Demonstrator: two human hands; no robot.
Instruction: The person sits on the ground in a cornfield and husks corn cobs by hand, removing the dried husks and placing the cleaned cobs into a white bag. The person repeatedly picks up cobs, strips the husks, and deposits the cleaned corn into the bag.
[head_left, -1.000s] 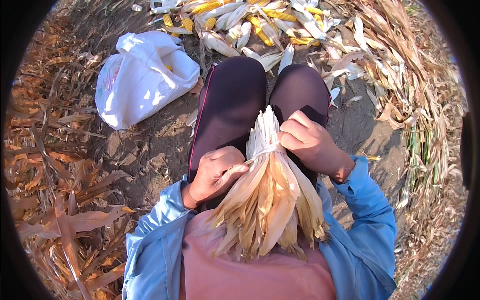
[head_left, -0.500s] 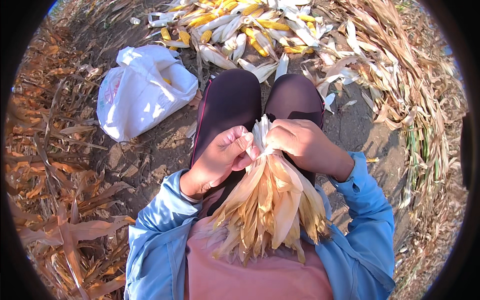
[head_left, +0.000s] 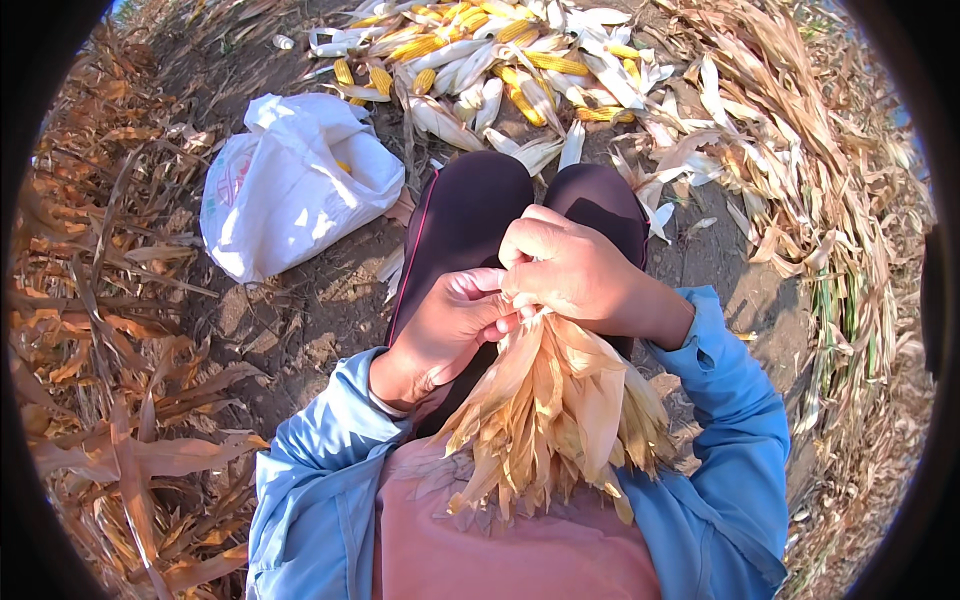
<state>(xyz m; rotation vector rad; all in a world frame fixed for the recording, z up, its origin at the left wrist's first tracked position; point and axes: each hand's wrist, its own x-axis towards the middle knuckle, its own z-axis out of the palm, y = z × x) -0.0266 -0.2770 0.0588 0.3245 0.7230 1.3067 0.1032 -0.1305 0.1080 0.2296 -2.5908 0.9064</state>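
Note:
I sit on bare soil with my knees up in dark trousers. Both hands grip one corn ear (head_left: pixel 555 400) over my lap; its dry yellow husks hang down toward my chest. My right hand (head_left: pixel 565 268) is closed over the top of the ear. Just below and to the left, my left hand (head_left: pixel 445 335) clasps the husks, fingers touching the right hand. The cob itself is hidden by the hands and husks.
A white plastic bag (head_left: pixel 295 180) lies on the ground to the left of my knees. A pile of husked yellow cobs and pale husks (head_left: pixel 500 70) lies ahead. Dry corn stalks and leaves (head_left: pixel 100 330) cover the left side, and more stalks (head_left: pixel 830 200) the right.
My left hand has moved up from the husks' lower part to meet the right hand. The right hand has slid over the ear's tip, covering it. The ear's tip no longer shows.

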